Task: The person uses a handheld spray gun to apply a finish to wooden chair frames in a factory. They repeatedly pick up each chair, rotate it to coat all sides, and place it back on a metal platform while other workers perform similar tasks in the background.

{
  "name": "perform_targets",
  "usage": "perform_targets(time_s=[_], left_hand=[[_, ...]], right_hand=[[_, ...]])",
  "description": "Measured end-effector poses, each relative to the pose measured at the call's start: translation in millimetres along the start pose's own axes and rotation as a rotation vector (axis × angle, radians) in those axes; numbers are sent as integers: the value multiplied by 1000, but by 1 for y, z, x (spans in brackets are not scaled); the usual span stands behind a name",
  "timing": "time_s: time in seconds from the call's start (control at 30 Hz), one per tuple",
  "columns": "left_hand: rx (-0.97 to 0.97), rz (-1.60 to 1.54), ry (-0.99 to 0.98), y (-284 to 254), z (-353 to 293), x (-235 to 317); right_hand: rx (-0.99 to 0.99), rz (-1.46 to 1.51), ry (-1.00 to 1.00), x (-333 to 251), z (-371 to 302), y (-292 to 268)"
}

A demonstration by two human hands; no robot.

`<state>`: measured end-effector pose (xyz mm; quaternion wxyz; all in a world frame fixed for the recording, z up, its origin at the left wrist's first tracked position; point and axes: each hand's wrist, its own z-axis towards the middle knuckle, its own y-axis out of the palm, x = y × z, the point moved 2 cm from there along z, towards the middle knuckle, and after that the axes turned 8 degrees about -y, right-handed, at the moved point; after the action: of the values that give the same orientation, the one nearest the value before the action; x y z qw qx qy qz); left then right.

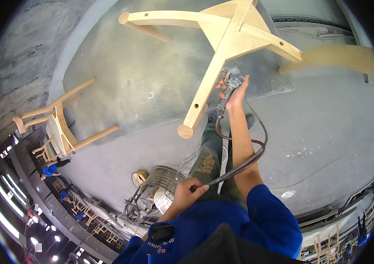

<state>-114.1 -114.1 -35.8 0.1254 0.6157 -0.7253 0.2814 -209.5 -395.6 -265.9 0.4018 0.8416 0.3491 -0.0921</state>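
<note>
My right hand point(237, 90) is raised with its fingers wrapped round a grey metal spray gun point(230, 86). The gun points up toward a pale wooden chair frame point(220, 61), which has its curved rails and legs toward me. From the gun a dark hose point(264, 140) loops down past my right forearm. Low in front of my waist, my left hand point(186, 192) is closed on that same hose. The gun's nozzle is close beside the frame's long rail; I cannot tell whether they touch.
A second wooden chair point(61, 119) stands at the left. Near my left hand, a ribbed metal drum point(162, 178) has a coiled hose point(133, 209) beside it. A blurred wooden part point(336, 59) juts out at right. People in blue and rows of chairs line the background.
</note>
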Motion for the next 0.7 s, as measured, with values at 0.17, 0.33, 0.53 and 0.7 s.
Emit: perform_targets(time_s=[0.17, 0.33, 0.53, 0.7], left_hand=[[-195, 9, 74, 3, 9, 7], [-211, 141, 153, 18, 10, 29], [-189, 147, 135, 20, 16, 48], [-160, 152, 192, 20, 12, 48]], right_hand=[[301, -253, -50, -22, -12, -28], [17, -13, -227, -89, -16, -76], [-303, 473, -385, -103, 47, -132], [43, 258, -378, -89, 25, -167]])
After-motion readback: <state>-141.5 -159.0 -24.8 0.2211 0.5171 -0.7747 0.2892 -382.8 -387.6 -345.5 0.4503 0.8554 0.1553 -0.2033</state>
